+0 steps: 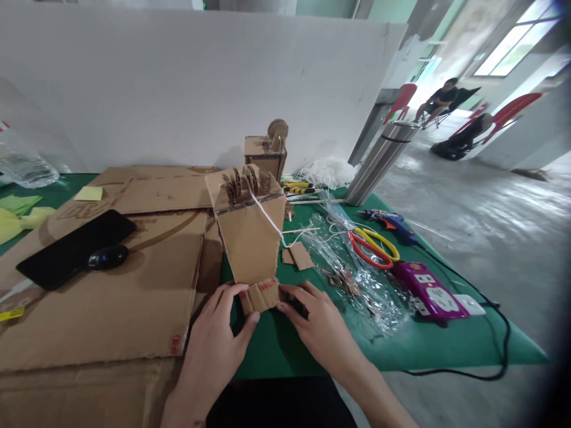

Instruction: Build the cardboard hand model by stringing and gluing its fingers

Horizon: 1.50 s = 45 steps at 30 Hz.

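Between my two hands is a small bent piece of cardboard (262, 296) with red print on it. My left hand (225, 327) grips its left end between thumb and fingers. The fingertips of my right hand (312, 315) pinch its right edge. Just behind it stands a cardboard box (252, 238) that narrows toward the bottom. Several curved cardboard pieces (243, 183) rise from its top, and a white string (270, 221) runs from there down its right side. A second cardboard box (264, 153) with a round disc on top stands farther back.
Large cardboard sheets (147, 309) cover the left, with a black phone (75, 249) and a mouse (107, 257) on them. To the right lie scissors (372, 246), a glue gun (388, 223), clear plastic wrap (379, 303), a purple power strip (428, 291) and a metal cylinder (381, 163).
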Tool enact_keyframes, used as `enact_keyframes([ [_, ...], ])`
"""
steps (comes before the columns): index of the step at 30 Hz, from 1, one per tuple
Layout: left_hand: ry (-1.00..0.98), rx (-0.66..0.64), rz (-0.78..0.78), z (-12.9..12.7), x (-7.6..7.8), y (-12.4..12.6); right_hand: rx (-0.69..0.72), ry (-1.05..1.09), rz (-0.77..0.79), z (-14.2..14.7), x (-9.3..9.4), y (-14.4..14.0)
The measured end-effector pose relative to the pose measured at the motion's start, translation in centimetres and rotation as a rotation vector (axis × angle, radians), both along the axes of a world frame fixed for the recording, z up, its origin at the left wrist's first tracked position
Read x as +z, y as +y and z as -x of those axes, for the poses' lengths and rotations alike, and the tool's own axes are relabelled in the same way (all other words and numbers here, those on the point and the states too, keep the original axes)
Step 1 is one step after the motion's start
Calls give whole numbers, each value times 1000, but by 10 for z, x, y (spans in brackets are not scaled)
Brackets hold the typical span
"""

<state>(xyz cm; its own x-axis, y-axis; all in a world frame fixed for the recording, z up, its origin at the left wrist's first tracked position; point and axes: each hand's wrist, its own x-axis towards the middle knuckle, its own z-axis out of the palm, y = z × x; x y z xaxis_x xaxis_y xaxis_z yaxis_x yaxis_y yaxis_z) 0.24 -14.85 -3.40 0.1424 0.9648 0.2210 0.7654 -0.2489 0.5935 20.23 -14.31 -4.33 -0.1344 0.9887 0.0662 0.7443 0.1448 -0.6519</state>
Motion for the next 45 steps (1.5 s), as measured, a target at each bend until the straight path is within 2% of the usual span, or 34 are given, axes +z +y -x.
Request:
enact_keyframes([
  [3, -8, 17, -13, 0, 1, 0, -40, 86, 18, 1, 0, -1],
  [6, -14, 15, 6, 0, 2, 0, -91, 198, 104, 2, 3, 0],
  [12, -13, 21, 42, -1, 1, 1, -259, 377, 228, 6, 8, 5],
  [19, -1, 23, 59, 0, 0, -1, -258, 417, 264, 9, 5, 6],
  [23, 10, 26, 52, 0, -1, 0, -254, 481, 260, 7, 4, 6],
  [31, 7, 16, 34, 0, -1, 1, -237, 478, 233, 7, 6, 7],
  [36, 1, 25, 43, -1, 0, 0, -159, 400, 261, 3, 11, 8],
  [41, -20, 17, 45, 0, 1, 0, 22, 175, 289, -8, 17, 16],
  [45, -25, 20, 56, 0, 2, -1, 194, 91, 295, -14, 26, 34],
])
